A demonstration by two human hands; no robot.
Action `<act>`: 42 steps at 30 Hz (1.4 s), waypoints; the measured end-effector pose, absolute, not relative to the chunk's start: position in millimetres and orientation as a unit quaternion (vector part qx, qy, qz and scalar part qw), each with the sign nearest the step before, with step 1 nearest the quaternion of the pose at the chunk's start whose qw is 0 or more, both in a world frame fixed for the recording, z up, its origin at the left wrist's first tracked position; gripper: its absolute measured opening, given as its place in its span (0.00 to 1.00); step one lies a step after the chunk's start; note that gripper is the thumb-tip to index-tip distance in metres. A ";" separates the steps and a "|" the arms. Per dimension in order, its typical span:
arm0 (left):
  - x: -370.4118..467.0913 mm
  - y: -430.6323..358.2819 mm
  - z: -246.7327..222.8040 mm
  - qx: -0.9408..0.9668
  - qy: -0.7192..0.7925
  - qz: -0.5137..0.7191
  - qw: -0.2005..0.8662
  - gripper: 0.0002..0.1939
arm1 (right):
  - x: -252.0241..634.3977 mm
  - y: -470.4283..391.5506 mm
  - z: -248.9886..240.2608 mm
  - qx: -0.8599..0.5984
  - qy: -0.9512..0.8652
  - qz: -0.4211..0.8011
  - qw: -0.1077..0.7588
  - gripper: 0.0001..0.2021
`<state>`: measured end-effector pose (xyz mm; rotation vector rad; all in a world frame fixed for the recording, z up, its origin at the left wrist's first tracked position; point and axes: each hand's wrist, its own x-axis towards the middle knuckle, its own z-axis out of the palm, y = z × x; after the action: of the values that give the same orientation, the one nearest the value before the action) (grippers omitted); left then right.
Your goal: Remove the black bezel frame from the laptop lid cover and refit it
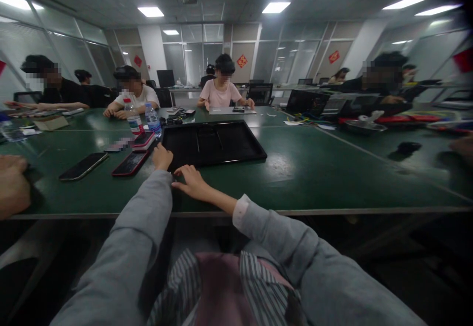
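Observation:
A black rectangular tray [254,151] lies on the green table [314,178] in front of me. My left hand [161,157] rests at the tray's near left corner, fingers curled, and seems to touch its edge. My right hand [192,182] lies palm down on the table just in front of the tray's near edge, fingers spread toward the left. Neither hand visibly holds anything. Both arms wear grey sleeves. Thin dark items lie inside the tray, too dim to identify.
A red-cased phone [130,163] and a black phone [83,166] lie left of my left hand. Two water bottles [152,120] stand behind them. Several people sit around the table. Another person's hand [13,188] is at the far left. A small black object [408,147] lies at right.

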<state>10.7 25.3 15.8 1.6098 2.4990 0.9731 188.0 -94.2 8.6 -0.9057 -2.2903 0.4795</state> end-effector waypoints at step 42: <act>-66.9 37.7 -16.4 0.544 0.616 0.517 0.239 0.18 | 512.8 30.3 -22.8 -0.597 -0.585 0.341 0.431 0.29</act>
<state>-66.9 37.7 -16.4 1.4895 1.6866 1.4162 512.8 30.3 -22.8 -1.4887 -1.4585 0.8510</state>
